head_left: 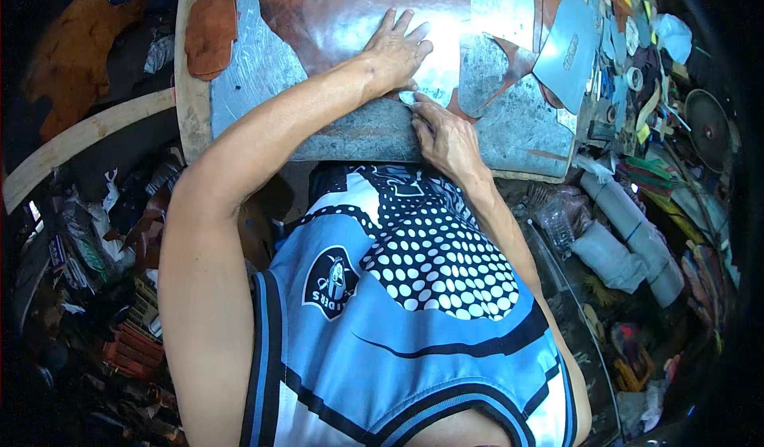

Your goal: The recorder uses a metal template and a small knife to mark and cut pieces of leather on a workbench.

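Leather sheet (350, 17), thin, limp and glossy, lies at upper centre, pinned flat by the spread left hand (395, 49) while the right hand (446, 137) pinches a small cutting tool (408, 97) at its near edge.

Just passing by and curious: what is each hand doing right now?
Left hand: open, flat on the brown leather sheet.
Right hand: closed on a small tool, its kind unclear.

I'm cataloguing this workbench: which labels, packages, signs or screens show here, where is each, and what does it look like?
Round emblem: on the chest of the light blue jersey, black with pale marks.
Grey template piece: upper right of the metal-topped bench, a small oval stamp on it.
Clear plastic bag: right, below the bench edge, crumpled.
No signs or screens show.
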Demonstrator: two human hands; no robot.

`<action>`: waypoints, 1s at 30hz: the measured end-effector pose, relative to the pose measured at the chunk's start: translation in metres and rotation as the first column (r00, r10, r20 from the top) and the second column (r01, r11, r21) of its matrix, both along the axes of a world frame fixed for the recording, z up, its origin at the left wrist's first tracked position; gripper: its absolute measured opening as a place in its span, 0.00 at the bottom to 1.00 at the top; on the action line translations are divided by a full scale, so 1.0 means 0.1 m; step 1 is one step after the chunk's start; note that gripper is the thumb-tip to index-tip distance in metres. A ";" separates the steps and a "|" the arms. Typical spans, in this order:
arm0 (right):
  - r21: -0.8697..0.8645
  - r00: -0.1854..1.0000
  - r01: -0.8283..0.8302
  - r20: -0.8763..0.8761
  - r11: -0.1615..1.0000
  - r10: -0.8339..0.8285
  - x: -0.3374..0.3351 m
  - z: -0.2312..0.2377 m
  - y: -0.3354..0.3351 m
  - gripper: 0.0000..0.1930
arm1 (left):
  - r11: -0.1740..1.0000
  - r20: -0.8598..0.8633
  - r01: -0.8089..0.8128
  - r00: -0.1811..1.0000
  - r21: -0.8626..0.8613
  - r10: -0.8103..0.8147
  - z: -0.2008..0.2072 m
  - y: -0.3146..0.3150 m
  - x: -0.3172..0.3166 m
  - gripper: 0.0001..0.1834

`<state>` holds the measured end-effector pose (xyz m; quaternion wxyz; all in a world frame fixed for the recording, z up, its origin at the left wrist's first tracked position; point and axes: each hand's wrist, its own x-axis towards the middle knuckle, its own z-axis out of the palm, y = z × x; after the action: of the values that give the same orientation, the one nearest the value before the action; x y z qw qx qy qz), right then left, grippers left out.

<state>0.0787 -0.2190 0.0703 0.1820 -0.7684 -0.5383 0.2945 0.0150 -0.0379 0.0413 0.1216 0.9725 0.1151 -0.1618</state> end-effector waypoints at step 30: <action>-0.088 0.937 -0.350 -0.014 0.933 0.350 0.87 0.06 -0.06 0.13 | 0.989 -0.074 -0.146 0.987 -0.036 0.143 -0.05 -0.18 0.06 0.32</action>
<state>0.1656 -0.2250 0.0766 0.0919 -0.6680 -0.6529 0.3451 0.0211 -0.0555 0.0365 0.1490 0.9525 0.1864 -0.1893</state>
